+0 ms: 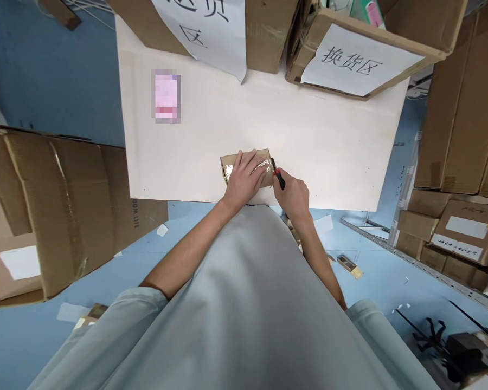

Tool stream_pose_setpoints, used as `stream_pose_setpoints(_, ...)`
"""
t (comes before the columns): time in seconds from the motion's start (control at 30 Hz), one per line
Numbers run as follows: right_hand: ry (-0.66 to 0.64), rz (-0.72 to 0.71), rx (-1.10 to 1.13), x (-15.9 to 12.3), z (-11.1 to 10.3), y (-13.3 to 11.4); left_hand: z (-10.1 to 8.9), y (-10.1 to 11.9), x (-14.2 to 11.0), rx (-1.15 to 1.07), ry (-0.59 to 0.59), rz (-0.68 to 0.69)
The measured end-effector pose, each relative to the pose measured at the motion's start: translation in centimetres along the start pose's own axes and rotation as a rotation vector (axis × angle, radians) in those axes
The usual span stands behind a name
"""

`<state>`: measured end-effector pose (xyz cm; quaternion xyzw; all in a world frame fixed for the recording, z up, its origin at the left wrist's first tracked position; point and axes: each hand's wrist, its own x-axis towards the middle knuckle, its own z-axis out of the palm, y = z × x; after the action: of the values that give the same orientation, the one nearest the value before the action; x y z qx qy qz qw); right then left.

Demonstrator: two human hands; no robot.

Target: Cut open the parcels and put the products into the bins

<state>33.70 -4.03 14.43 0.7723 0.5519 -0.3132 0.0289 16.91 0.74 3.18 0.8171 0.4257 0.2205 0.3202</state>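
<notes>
A small brown cardboard box (264,155) with shiny tape across it lies near the front edge of the white table. My left hand (244,177) rests on top of the box, its fingers stretched out flat over the cardboard and tape. A black and red utility knife (279,176) is gripped in my right hand (293,195), and its front end meets the right end of the box. How far the blade reaches into the box cannot be made out.
A blurred pink item (166,96) lies on the white table (195,135) at left. Two labelled cartons stand along the back, the right carton (374,89) open with goods inside. Large cartons (65,211) flank the left side; stacked boxes (459,227) fill the right.
</notes>
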Motion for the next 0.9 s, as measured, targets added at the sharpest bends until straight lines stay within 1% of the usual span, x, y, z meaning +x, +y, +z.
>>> stream_pose_setpoints(0.13, -0.033, 0.047, -0.072, 0.5, -0.1, -0.9, 0.4, -0.2, -0.1, 0.047, 0.003, 0.033)
stream_pose_setpoints(0.37, -0.084, 0.102, -0.152, 0.0, -0.9, -3.2, 0.7, -0.4, -0.3, 0.051, -0.003, 0.038)
stream_pose_setpoints(0.57, -0.079, 0.1, -0.137, -0.5, -0.6, -3.3, 0.8, -0.4, -0.3, 0.089, 0.019, 0.064)
stream_pose_setpoints(0.67, -0.078, 0.126, -0.151, -0.6, -0.4, -3.3, 0.9, -0.5, -0.4, 0.087, 0.02, 0.064)
stream_pose_setpoints(0.9, -0.087, 0.195, -0.225, 0.0, -0.2, -5.1, 0.8, -0.3, -0.3, 0.054, 0.005, 0.036)
